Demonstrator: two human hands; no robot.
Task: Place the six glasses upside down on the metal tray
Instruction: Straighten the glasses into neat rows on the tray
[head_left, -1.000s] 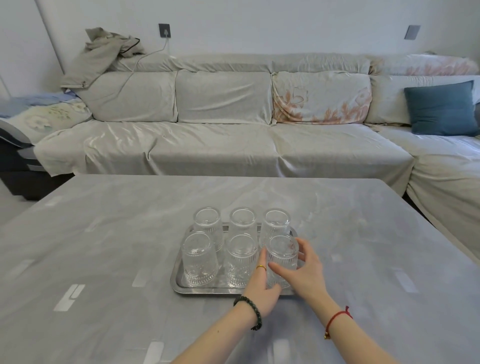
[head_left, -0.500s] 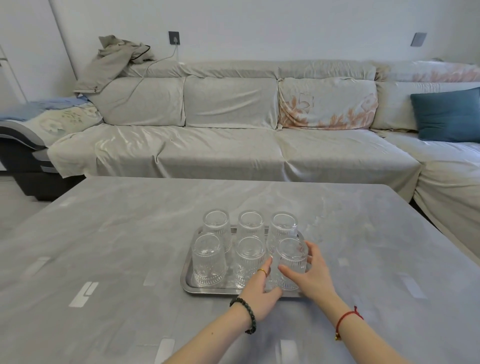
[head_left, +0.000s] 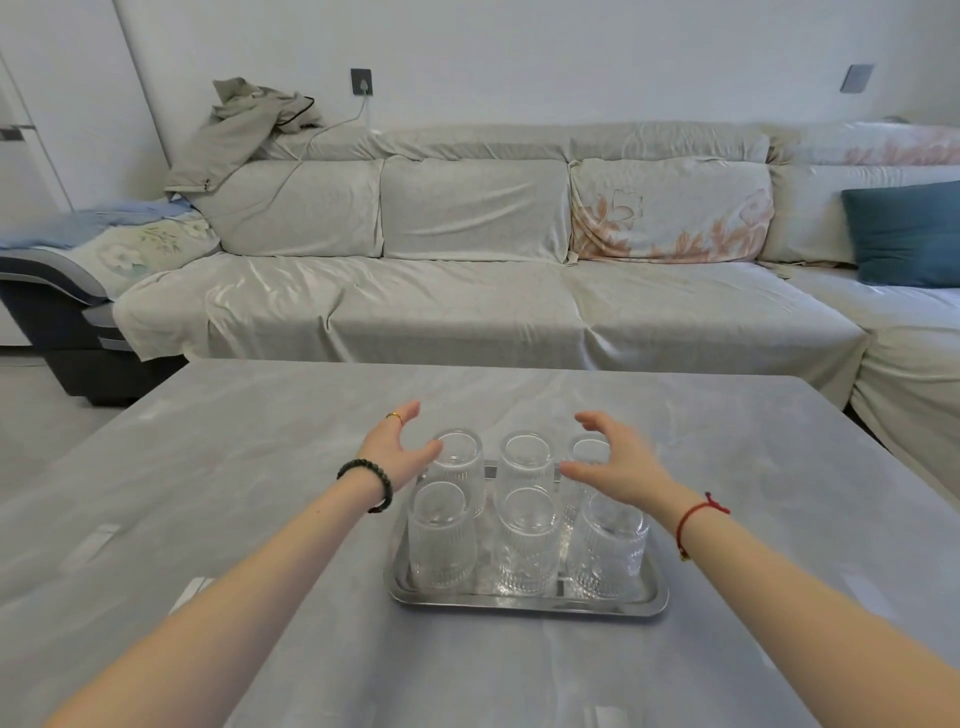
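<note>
Several clear ribbed glasses stand upside down in two rows on the metal tray (head_left: 524, 603) on the grey table. The near row runs from the left glass (head_left: 440, 540) through the middle glass (head_left: 525, 545) to the right glass (head_left: 605, 556). Behind them stand the back left glass (head_left: 460, 467) and the back middle glass (head_left: 525, 462); the back right glass (head_left: 584, 452) is partly hidden. My left hand (head_left: 397, 447) hovers open just left of the back left glass, thumb close to it. My right hand (head_left: 613, 462) hovers open over the back right glass, holding nothing.
The grey table (head_left: 260, 467) reaches out on all sides of the tray. Beyond its far edge stands a long covered sofa (head_left: 467, 291) with a teal cushion (head_left: 906, 234) at the right and a jacket (head_left: 244, 124) on its left back.
Both hands have left the near right glass and moved up and apart to the back row. The camera has come closer to the tray.
</note>
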